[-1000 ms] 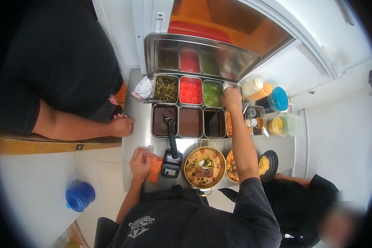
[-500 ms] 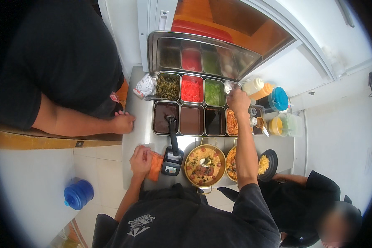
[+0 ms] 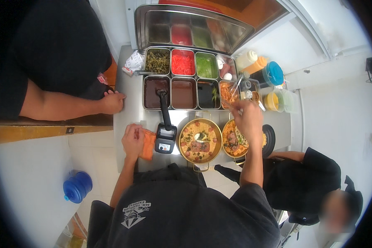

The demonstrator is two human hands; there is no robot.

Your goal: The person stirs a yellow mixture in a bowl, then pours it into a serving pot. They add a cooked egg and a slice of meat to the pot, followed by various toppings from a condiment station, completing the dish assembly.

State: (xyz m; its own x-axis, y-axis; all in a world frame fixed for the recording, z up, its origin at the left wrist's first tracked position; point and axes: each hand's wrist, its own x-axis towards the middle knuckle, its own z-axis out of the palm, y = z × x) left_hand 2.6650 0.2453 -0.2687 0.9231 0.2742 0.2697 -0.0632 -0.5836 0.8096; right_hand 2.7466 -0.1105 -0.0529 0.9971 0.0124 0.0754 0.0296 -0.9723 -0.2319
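Observation:
My left hand (image 3: 132,139) is closed on the top of an orange cloth (image 3: 148,145) at the counter's near left. Beside the cloth sits a small black device (image 3: 166,140) with a black handle reaching to the sauce tubs. My right hand (image 3: 250,117) hovers between the kimchi tub (image 3: 228,90) and the right noodle pot (image 3: 234,142), fingers pinched; what they hold, if anything, I cannot make out. Metal tongs (image 3: 237,84) rest in the kimchi tub. The left golden pot (image 3: 219,133) holds noodle soup with an egg half and a meat slice. My right forearm partly covers the right pot.
Steel tubs hold dried greens (image 3: 157,61), red shreds (image 3: 182,62), green slices (image 3: 206,64) and eggs (image 3: 227,77). Squeeze bottles (image 3: 247,60) and lidded containers (image 3: 273,73) stand at right. A co-worker's hand (image 3: 113,102) rests at left; another person holds a black plate (image 3: 269,142).
My right hand has come back from the egg tub toward me, over the kimchi tub's near edge and the right pot. The view has shifted; my left hand stays at the orange cloth.

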